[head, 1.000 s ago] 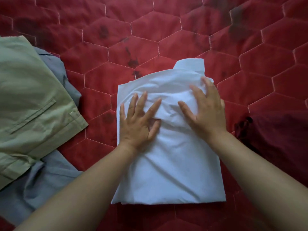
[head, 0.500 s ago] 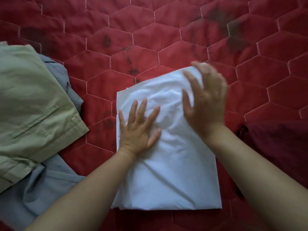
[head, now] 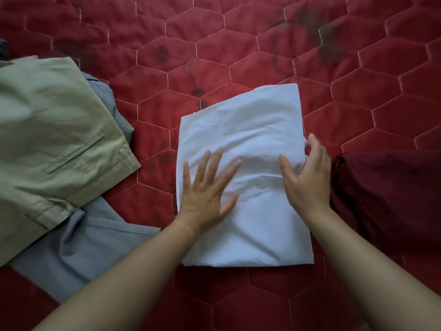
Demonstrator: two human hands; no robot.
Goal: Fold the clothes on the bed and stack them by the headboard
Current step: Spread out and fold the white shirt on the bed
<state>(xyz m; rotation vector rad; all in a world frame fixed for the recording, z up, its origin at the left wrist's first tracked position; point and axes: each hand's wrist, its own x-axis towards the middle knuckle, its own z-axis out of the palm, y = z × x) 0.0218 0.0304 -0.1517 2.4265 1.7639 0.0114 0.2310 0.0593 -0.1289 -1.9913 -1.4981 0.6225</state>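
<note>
A red quilted bedspread [head: 238, 56] stitched in pale hexagons fills the view. It bears dark blotches [head: 329, 41] toward one o'clock and smaller dark spots [head: 198, 89] near twelve.

1. Setting: a bedroom in a home; the camera is looking down onto a bed.
2. A red quilt [head: 238, 56], stitched in hexagons, is covering the whole surface and filling the view from edge to edge.
3. A folded white garment [head: 250, 130] is lying flat on the quilt at centre.
4. Green trousers [head: 55, 139] are lying at left, overlapping a grey garment [head: 78, 247]; both are spreading loosely over the quilt.
5. A dark red cloth [head: 393, 199] is lying at the right edge.
6. A bare left hand [head: 205, 194] is pressing the white garment and a bare right hand [head: 310, 185] is touching its right edge: household laundry, handled on the bed.
</note>
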